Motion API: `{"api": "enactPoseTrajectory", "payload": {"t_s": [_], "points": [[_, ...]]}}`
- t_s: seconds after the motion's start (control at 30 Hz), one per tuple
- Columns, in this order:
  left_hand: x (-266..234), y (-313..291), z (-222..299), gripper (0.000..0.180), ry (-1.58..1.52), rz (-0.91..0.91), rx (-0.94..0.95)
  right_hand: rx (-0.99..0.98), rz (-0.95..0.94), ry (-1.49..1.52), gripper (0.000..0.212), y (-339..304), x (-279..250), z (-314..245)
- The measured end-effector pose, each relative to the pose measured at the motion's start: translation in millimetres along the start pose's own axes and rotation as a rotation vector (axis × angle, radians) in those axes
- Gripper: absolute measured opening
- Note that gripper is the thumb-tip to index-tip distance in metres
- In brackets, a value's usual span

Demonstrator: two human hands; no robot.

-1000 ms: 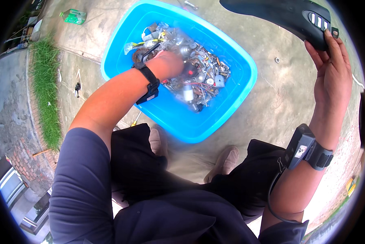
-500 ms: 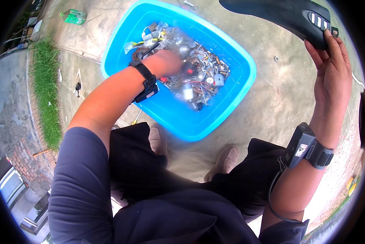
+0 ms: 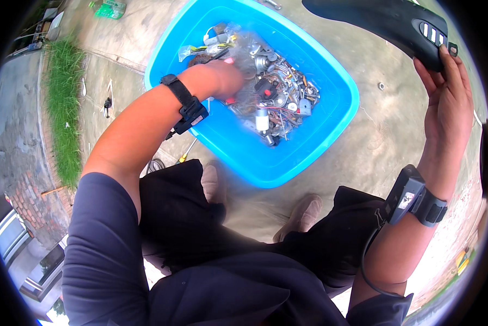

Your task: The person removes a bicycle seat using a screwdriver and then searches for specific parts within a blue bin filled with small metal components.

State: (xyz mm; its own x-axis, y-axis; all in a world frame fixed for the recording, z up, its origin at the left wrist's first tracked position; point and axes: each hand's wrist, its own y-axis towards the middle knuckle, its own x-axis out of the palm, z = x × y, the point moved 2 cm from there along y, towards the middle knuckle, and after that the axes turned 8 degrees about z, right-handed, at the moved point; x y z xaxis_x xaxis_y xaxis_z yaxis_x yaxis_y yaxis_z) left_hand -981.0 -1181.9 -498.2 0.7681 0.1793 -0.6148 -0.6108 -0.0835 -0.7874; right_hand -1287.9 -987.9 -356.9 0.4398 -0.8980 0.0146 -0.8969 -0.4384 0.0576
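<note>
A wide blue plastic tub (image 3: 309, 157) stands on the ground before me, with a heap of small metal hardware (image 3: 295, 87) in it. My left hand (image 3: 222, 77) is over the left part of the heap; motion smears its fingers, so I cannot tell whether they hold anything. Close by in the heap lie a black part with a red spot (image 3: 266, 90) and a white and silver cylinder, like a small motor (image 3: 262, 120). Up at the right, my right hand (image 3: 448, 89) grips the end of a long, curved black plastic mudguard (image 3: 380, 24), partly cut off by the view's edge.
My shoes (image 3: 303, 212) stand near the tub's front edge. A yellow-tipped screwdriver-like tool (image 3: 185, 154) lies by its left side. A green bottle (image 3: 110, 9) lies at the far left, near a grass strip (image 3: 63, 114). A small ring (image 3: 381, 86) sits right of the tub.
The view has shifted slightly, so the tub appears farther right and a little higher. My left hand stays blurred over the heap. The mudguard remains in my right hand.
</note>
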Motion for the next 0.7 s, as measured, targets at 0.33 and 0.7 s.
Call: {"api": "enactPoseTrajectory", "payload": {"t_s": [0.33,0.7], "points": [[-39.2,-73.6,-44.9,0.021,-0.405,0.505,0.003,0.024,-0.083,0.006,0.027,-2.0,32.5,11.5],[-22.8,-216.1,-64.0,0.056,-1.166,0.862,-0.115,-0.050,-0.324,0.063,0.028,-24.1,67.1,-32.3]]}}
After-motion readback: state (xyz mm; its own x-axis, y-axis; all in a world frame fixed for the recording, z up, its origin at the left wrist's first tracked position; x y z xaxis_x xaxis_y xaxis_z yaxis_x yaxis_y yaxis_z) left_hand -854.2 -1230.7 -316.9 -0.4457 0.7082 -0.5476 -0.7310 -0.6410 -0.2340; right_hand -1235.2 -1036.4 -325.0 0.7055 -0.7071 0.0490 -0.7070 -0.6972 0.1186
